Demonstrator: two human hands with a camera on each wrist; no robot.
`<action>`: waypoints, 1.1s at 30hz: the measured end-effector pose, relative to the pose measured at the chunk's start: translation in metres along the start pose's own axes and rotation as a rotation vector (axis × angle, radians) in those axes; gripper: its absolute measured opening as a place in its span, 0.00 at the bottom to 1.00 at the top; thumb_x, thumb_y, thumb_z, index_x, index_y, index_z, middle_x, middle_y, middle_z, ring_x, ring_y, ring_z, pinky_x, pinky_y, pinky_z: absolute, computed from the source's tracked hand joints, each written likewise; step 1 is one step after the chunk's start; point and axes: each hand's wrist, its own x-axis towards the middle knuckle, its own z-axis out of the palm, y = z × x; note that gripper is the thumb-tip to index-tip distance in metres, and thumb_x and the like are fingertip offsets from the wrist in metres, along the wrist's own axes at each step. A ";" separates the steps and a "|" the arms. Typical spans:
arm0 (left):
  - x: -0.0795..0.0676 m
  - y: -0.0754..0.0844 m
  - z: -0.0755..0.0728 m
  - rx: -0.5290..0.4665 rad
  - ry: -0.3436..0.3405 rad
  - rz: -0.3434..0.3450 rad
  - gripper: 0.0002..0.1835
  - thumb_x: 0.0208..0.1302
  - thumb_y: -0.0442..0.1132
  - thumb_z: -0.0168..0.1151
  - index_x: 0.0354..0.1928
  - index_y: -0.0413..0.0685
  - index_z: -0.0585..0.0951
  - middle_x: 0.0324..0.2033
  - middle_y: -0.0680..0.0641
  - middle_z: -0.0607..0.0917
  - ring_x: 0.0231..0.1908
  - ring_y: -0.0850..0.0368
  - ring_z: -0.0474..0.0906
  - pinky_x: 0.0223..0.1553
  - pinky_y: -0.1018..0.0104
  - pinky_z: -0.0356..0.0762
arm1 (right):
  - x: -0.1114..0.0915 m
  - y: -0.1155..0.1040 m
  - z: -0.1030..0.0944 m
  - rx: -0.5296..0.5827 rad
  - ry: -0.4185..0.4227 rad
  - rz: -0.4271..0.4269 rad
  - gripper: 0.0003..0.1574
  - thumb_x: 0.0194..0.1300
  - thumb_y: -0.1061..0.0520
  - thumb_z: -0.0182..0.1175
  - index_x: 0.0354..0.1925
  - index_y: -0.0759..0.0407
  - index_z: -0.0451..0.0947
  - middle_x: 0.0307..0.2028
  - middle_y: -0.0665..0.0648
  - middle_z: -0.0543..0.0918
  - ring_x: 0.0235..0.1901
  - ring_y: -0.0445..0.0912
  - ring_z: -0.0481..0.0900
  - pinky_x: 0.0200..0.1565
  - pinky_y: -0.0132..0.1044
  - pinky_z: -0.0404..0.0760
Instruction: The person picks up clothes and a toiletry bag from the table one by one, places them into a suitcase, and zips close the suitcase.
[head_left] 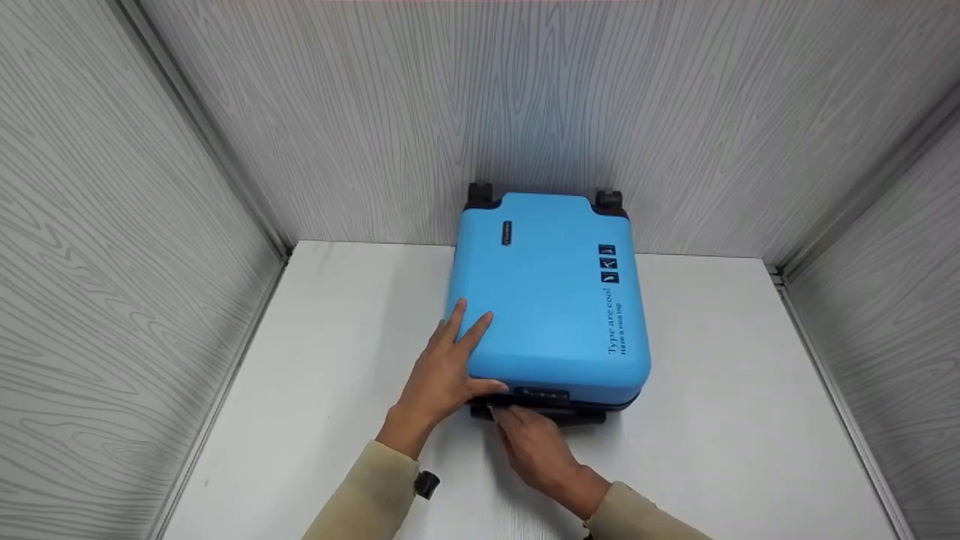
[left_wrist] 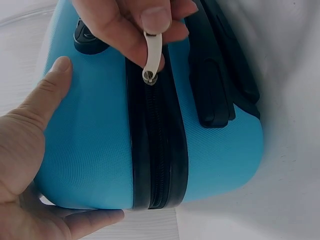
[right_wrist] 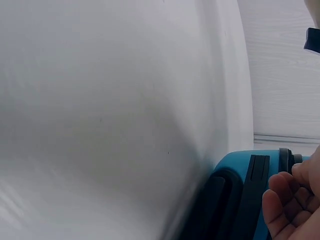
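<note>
A blue hard-shell suitcase (head_left: 547, 300) lies flat on the white table, its wheels toward the back wall. My left hand (head_left: 442, 367) rests spread on its near left corner, fingers on the top and side. At the suitcase's near edge my right hand (head_left: 536, 450) pinches a light metal zipper pull (left_wrist: 153, 55) between thumb and finger. In the left wrist view the zipper (left_wrist: 157, 145) runs shut along its black band below the pull. Beside the band sits the black carry handle (left_wrist: 207, 85). The right wrist view shows the right hand (right_wrist: 295, 200) only in part.
Grey wood-grain panels (head_left: 360, 127) stand at the back and both sides of the white table (head_left: 322, 337). A black combination lock (head_left: 541, 394) sits on the suitcase's near edge. Two black wheels (head_left: 480, 193) point toward the back panel.
</note>
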 end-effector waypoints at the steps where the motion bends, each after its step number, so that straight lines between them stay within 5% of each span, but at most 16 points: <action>1: 0.000 0.000 0.000 0.000 0.000 0.000 0.60 0.51 0.67 0.78 0.84 0.71 0.57 0.86 0.48 0.46 0.80 0.32 0.55 0.71 0.37 0.69 | 0.001 0.000 0.001 0.004 -0.004 0.002 0.16 0.74 0.62 0.65 0.58 0.63 0.81 0.39 0.55 0.85 0.38 0.48 0.86 0.38 0.42 0.86; 20: -0.001 0.003 0.000 -0.027 -0.027 -0.010 0.58 0.56 0.71 0.73 0.85 0.72 0.55 0.86 0.50 0.42 0.81 0.31 0.51 0.72 0.34 0.67 | 0.000 0.001 -0.005 0.080 -0.079 0.058 0.22 0.77 0.59 0.62 0.65 0.60 0.79 0.50 0.55 0.87 0.47 0.49 0.87 0.44 0.45 0.87; 28: -0.001 0.001 0.004 -0.190 0.088 -0.040 0.38 0.76 0.65 0.56 0.82 0.62 0.65 0.85 0.45 0.51 0.81 0.36 0.53 0.77 0.37 0.60 | -0.018 0.021 -0.017 0.043 0.200 0.001 0.13 0.67 0.59 0.72 0.49 0.57 0.87 0.39 0.53 0.89 0.38 0.44 0.87 0.39 0.39 0.87; 31: 0.000 0.000 0.004 -0.299 0.119 -0.111 0.38 0.78 0.63 0.55 0.83 0.59 0.62 0.85 0.44 0.52 0.82 0.40 0.54 0.76 0.37 0.60 | -0.025 0.032 -0.027 0.026 0.312 -0.028 0.07 0.74 0.57 0.66 0.45 0.58 0.88 0.35 0.51 0.87 0.35 0.43 0.86 0.36 0.36 0.86; 33: 0.003 -0.003 0.003 -0.364 0.114 -0.168 0.42 0.77 0.65 0.56 0.84 0.56 0.58 0.85 0.43 0.51 0.82 0.41 0.53 0.77 0.37 0.59 | -0.028 0.040 -0.036 0.002 0.404 -0.035 0.12 0.79 0.54 0.60 0.43 0.59 0.88 0.34 0.51 0.86 0.33 0.42 0.85 0.34 0.34 0.85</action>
